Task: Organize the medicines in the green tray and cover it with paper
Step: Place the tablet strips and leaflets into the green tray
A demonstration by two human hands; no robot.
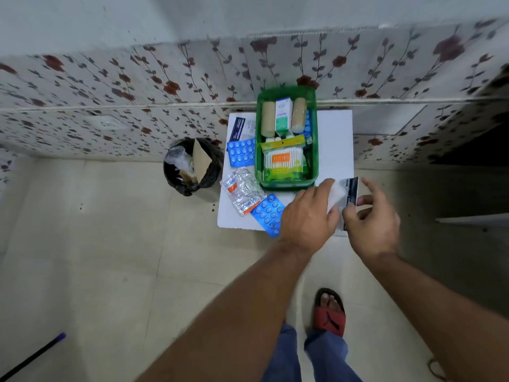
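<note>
Hands meet just below the green tray, both gripping 1 folded strip of medicine — silver with a dark printed face. The left hand closes thumb and fingers on the strip's near-left edge; the right hand pinches its right side. The tray sits on a white table, already packed with 2 bandage rolls, a box and a pack of cotton buds. Left of the tray lie 2 blue blister packs and loose foil strips — not yet stowed. Folding the strip flat and sliding it upright along the tray's wall would likely spare room for the rest.
</note>
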